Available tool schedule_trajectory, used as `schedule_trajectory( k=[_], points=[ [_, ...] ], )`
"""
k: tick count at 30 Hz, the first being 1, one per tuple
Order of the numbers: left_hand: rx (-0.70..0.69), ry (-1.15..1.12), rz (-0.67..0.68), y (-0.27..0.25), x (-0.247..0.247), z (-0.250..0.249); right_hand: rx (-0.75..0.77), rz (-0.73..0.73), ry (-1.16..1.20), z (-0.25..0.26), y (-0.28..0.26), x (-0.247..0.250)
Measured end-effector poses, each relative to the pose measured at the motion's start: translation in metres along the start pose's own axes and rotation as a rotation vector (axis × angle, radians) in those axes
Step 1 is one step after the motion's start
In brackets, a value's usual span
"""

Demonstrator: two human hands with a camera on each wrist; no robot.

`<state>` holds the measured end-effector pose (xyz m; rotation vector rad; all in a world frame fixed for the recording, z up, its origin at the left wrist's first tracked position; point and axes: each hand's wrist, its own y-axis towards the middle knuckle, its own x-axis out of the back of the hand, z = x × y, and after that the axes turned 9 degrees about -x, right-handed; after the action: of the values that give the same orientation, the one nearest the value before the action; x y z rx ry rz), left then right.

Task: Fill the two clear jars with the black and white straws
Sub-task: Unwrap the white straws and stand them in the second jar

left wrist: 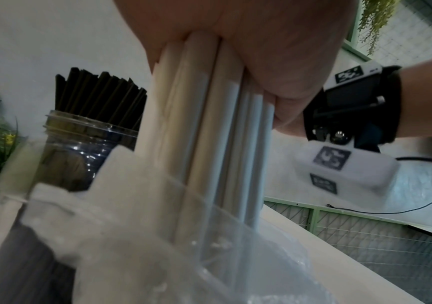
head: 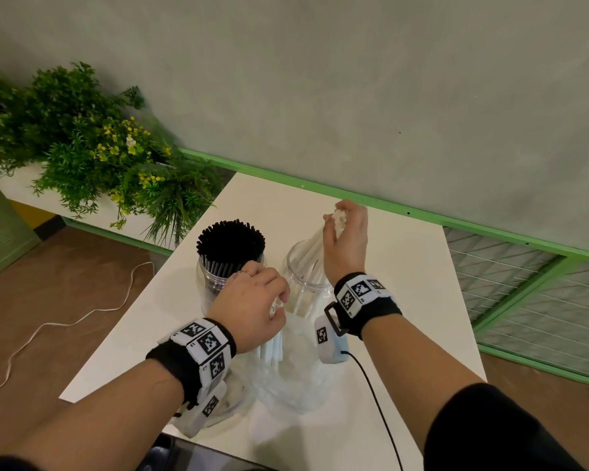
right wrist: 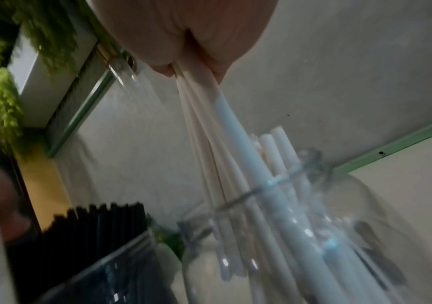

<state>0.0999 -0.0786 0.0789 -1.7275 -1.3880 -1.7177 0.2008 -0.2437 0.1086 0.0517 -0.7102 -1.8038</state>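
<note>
Two clear jars stand side by side on the white table. The left jar is packed with black straws. The right jar holds some white straws. My right hand grips a small bunch of white straws by their tops, their lower ends inside the right jar's mouth. In front of the jars my left hand grips another bundle of white straws upright, their lower ends in a clear plastic bag.
A planter of green plants with yellow flowers stands left of the table. A green rail runs along the wall behind. A black cable trails from my right wrist. A white cord lies on the brown floor.
</note>
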Motion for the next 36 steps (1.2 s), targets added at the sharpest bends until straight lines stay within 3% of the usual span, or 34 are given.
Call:
schedule_trajectory(
  k=[3, 6, 11, 14, 16, 23, 29, 36],
  points=[
    [-0.004, 0.008, -0.001, 0.0, 0.0, -0.001, 0.018, 0.181, -0.136, -0.018, -0.009, -0.004],
    [-0.004, 0.01, -0.001, -0.001, 0.0, 0.0, -0.072, 0.406, -0.229, -0.033, -0.014, -0.001],
    [0.013, 0.006, -0.001, -0.003, -0.001, 0.0, -0.181, 0.5, -0.245, -0.035, -0.011, 0.013],
    [0.018, 0.004, 0.001, -0.002, 0.0, 0.0, -0.146, 0.623, -0.44, -0.028, -0.005, 0.019],
    [0.019, 0.011, 0.006, -0.002, 0.0, -0.001, -0.074, 0.603, -0.549, -0.023, -0.001, 0.023],
    [0.023, 0.015, 0.027, -0.002, 0.001, -0.002, -0.061, 0.556, -0.481, -0.013, 0.007, 0.03],
    [0.02, 0.012, 0.02, -0.001, 0.001, -0.003, -0.163, 0.815, -0.708, -0.017, 0.019, 0.021],
    [0.02, 0.003, 0.01, -0.002, 0.003, -0.005, -0.013, 0.612, -0.667, -0.022, 0.034, 0.021]
  ],
)
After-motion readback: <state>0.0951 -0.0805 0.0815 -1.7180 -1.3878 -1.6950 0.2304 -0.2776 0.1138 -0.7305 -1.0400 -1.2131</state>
